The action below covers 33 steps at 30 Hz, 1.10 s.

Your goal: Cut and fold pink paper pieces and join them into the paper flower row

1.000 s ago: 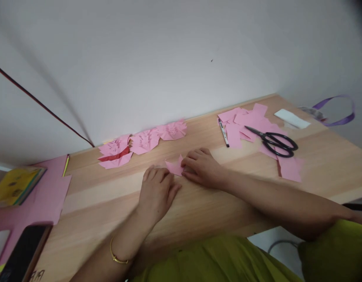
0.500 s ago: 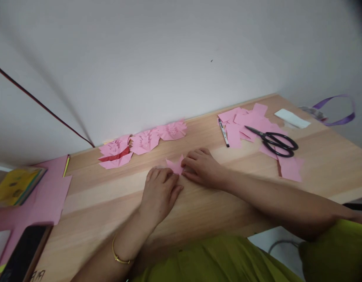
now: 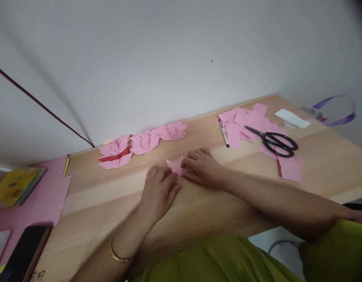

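Note:
A small folded piece of pink paper [image 3: 175,166], with two pointed corners upward, lies on the wooden table between my hands. My left hand [image 3: 159,192] has its bent fingertips at the paper's left edge, thumb held close beside them. On the other side my right hand [image 3: 203,169] grips the right part, its fingers curled and covering that edge. Beyond them, along the wall, sit several pink folded paper shapes [image 3: 145,141], one with a red strip [image 3: 114,155] across it.
Black-handled scissors [image 3: 276,143] rest on a pile of pink paper pieces [image 3: 244,121] at the right, near a marker pen [image 3: 223,133]. A white folded tissue [image 3: 292,118] lies farther right. At the left are a pink sheet [image 3: 48,199], a yellow book [image 3: 18,186] and a dark phone [image 3: 26,252].
My left hand has shifted slightly left and down, uncovering more of the folded paper. My right hand stays in nearly the same place on it.

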Each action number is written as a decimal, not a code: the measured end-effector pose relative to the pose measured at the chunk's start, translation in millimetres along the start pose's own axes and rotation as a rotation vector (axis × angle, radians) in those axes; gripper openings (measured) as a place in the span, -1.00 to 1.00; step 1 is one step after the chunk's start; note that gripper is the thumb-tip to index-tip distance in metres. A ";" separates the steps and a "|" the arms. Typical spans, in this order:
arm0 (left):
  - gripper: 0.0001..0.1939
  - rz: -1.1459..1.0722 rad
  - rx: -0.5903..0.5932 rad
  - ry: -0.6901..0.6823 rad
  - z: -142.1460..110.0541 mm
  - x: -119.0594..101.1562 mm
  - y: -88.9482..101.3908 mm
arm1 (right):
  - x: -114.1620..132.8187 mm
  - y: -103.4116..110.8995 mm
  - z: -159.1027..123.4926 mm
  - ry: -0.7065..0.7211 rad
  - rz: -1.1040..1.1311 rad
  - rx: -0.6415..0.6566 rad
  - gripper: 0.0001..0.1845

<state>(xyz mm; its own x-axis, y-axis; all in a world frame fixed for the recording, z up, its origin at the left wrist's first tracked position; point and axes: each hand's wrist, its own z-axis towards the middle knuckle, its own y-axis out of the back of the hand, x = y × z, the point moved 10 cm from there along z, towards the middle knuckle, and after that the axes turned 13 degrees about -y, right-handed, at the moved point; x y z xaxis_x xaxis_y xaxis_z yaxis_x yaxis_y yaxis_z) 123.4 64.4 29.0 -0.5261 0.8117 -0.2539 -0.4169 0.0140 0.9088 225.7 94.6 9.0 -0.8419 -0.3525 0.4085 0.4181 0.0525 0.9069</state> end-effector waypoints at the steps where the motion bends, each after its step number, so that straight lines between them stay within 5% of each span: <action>1: -0.77 -0.008 -0.001 -0.021 0.5 -2.9 -0.4 | 0.2 0.1 0.1 0.000 0.003 0.004 -0.74; 7: -0.74 -0.039 0.059 -0.075 2.4 -11.6 -8.3 | 1.1 1.0 0.1 0.000 0.013 0.012 -0.78; 18: -0.78 0.052 0.001 0.032 -0.4 8.9 1.6 | 0.0 -0.2 0.2 0.001 0.010 -0.011 -0.75; 26: -0.71 -0.019 0.046 -0.082 2.1 -11.0 -7.8 | 0.4 -0.6 0.5 0.004 0.017 0.007 -0.79; 33: -0.72 0.049 0.031 0.018 0.3 6.2 -3.2 | -0.9 -0.5 0.4 0.005 0.019 -0.011 -0.76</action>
<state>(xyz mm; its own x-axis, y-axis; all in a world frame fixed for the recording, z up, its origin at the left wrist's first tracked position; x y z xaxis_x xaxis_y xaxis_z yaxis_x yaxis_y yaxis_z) 121.8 69.5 24.6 -0.5587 0.8012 -0.2142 -0.3669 -0.0071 0.9302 226.1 95.2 8.2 -0.8321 -0.3560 0.4254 0.4378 0.0492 0.8977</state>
